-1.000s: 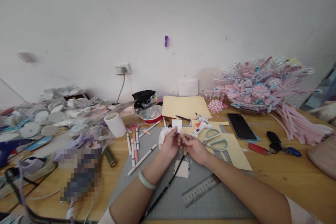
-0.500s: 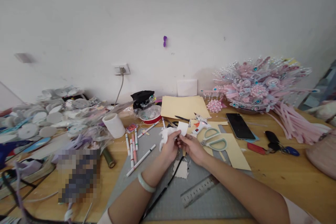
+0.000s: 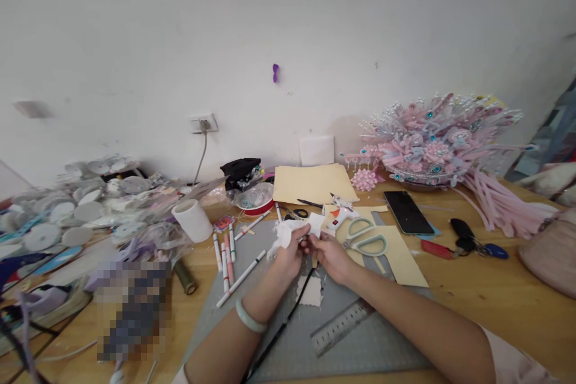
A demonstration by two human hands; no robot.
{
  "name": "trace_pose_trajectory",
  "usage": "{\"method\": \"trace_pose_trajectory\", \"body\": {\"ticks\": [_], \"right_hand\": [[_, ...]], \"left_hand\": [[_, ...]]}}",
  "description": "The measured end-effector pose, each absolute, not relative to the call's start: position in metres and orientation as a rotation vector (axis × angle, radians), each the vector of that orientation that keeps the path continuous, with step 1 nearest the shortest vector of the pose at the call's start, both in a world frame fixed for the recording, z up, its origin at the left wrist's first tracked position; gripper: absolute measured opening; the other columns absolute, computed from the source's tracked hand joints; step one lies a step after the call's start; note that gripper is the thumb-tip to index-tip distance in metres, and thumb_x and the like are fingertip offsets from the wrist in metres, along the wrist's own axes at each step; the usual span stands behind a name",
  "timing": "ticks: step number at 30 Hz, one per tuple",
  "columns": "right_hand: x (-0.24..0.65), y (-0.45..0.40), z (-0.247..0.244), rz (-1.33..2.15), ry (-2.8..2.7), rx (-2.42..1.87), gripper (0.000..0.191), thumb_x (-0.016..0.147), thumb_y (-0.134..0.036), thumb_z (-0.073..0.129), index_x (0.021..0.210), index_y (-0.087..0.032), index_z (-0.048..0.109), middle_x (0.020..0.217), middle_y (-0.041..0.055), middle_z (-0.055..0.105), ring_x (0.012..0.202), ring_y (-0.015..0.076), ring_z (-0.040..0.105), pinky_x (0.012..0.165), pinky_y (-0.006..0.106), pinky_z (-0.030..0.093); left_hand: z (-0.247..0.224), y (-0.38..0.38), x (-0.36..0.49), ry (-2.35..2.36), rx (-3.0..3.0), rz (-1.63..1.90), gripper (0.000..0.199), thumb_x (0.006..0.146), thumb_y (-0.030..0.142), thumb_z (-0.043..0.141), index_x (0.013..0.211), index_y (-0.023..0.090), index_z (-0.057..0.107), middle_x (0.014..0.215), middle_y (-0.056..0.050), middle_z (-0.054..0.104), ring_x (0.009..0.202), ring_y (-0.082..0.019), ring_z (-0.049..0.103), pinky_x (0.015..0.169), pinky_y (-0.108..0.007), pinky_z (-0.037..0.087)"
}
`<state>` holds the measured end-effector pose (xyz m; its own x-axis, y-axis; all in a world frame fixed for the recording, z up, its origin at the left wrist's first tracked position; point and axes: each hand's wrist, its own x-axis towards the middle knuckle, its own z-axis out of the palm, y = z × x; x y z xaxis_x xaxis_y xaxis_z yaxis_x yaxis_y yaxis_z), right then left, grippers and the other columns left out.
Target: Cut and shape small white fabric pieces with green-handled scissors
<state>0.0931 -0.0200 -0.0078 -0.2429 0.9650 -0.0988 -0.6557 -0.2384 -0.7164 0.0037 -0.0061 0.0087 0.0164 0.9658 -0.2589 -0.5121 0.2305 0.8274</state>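
My left hand [image 3: 289,255] and my right hand [image 3: 330,255] meet above the grey cutting mat [image 3: 288,336]. Both pinch a small white paper piece [image 3: 315,223] between their fingertips. A crumpled white scrap [image 3: 282,234] lies just beyond my left hand. Under my hands a torn cream scrap [image 3: 311,291] rests on the mat, next to a thin black cord [image 3: 279,330]. A pale bangle [image 3: 250,318] circles my left wrist.
Green-handled scissors [image 3: 366,239] and a white glue gun [image 3: 341,215] lie right of my hands on yellow paper [image 3: 405,261]. A metal ruler [image 3: 344,327], several markers [image 3: 227,249], a white roll [image 3: 193,220], a phone [image 3: 407,212] and a pink beaded headpiece [image 3: 432,144] are around.
The white paper piece has tilted and shifted a little to the right between my fingers. The view has drifted slightly; my hands stay at the same spot.
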Motion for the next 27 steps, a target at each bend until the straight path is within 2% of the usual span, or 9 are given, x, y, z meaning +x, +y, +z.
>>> {"method": "trace_pose_trajectory", "body": {"ticks": [5, 13, 20, 27], "right_hand": [[0.094, -0.023, -0.010, 1.805, -0.808, -0.588, 0.020, 0.059, -0.029, 0.073, 0.070, -0.015, 0.064, 0.071, 0.0007, 0.062, 0.066, 0.0096, 0.055, 0.058, 0.021, 0.041], [0.096, -0.017, -0.009, 1.795, -0.679, -0.715, 0.029, 0.050, -0.033, 0.078, 0.064, -0.012, 0.064, 0.062, 0.0004, 0.061, 0.051, 0.0064, 0.052, 0.050, 0.019, 0.042], [0.094, -0.019, -0.009, 1.747, -0.683, -0.742, 0.029, 0.053, -0.033, 0.076, 0.069, -0.012, 0.064, 0.060, -0.0005, 0.061, 0.051, 0.0060, 0.053, 0.048, 0.017, 0.043], [0.094, -0.019, -0.007, 1.715, -0.658, -0.733, 0.029, 0.055, -0.030, 0.076, 0.073, -0.014, 0.061, 0.060, -0.0021, 0.060, 0.053, 0.0072, 0.054, 0.050, 0.018, 0.044]], "left_hand": [[0.011, 0.000, -0.005, 0.931, 0.375, 1.115, 0.027, 0.060, 0.023, 0.060, 0.045, 0.016, 0.039, 0.035, 0.006, 0.037, 0.030, -0.004, 0.030, 0.033, -0.019, 0.021], [0.012, -0.006, 0.003, 0.922, 0.397, 1.224, 0.023, 0.059, 0.026, 0.064, 0.055, 0.015, 0.044, 0.040, 0.006, 0.043, 0.032, -0.005, 0.036, 0.032, -0.017, 0.025], [0.012, -0.007, 0.005, 0.909, 0.448, 1.241, 0.024, 0.057, 0.031, 0.066, 0.060, 0.016, 0.048, 0.043, 0.006, 0.045, 0.034, -0.005, 0.038, 0.032, -0.016, 0.025], [0.011, -0.012, 0.007, 0.944, 0.648, 1.276, 0.031, 0.056, 0.037, 0.071, 0.070, 0.015, 0.053, 0.057, 0.003, 0.054, 0.043, -0.006, 0.045, 0.037, -0.017, 0.030]]}}
